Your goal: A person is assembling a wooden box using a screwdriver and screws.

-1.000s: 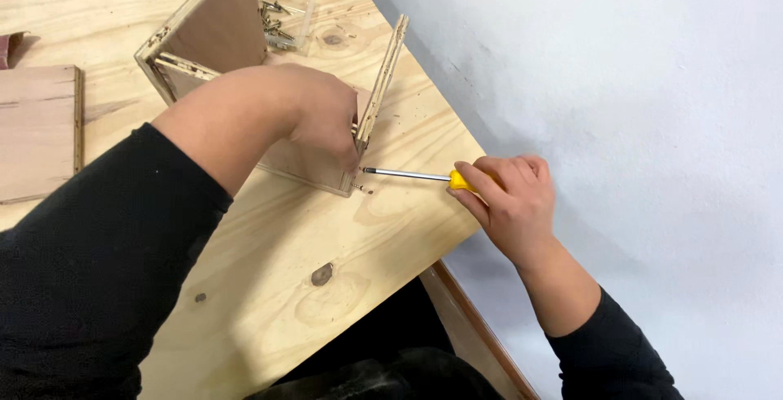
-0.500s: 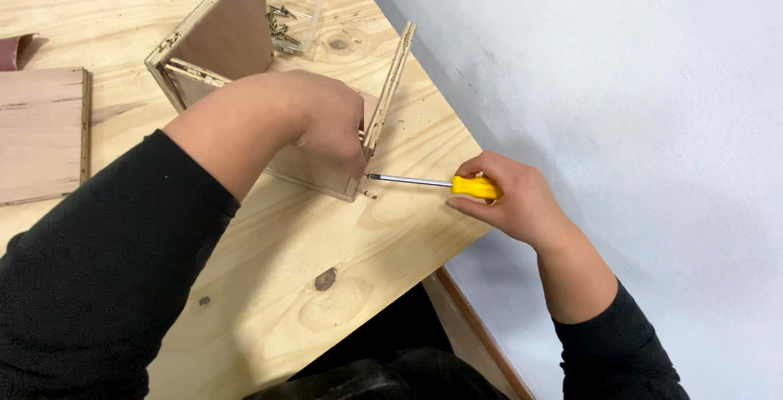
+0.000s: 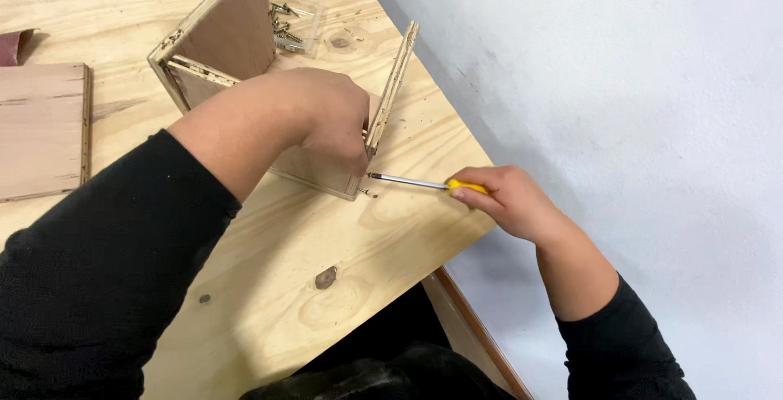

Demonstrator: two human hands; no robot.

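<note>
The right hand [image 3: 510, 200] has its fingers curled tight around the yellow handle of a slim steel screwdriver [image 3: 416, 181], whose tip meets the lower corner of a rough-edged plywood box [image 3: 245, 49] at table centre. The left hand [image 3: 330, 119], at ten o'clock from the right, clamps down over that corner (fingertips hidden). Since the earlier frame the right hand has slid lower on the knotty pine table [image 3: 391, 229]; loose screws [image 3: 285, 29] lie at twelve o'clock.

The person wears a black long-sleeved top of soft knit; 2 sleeves show, each pushed up partway along the forearm. The left hand [image 3: 330, 119] and right hand [image 3: 510, 200] are bare, with no gloves, rings or watch. Dark clothing covers the lap.
</note>
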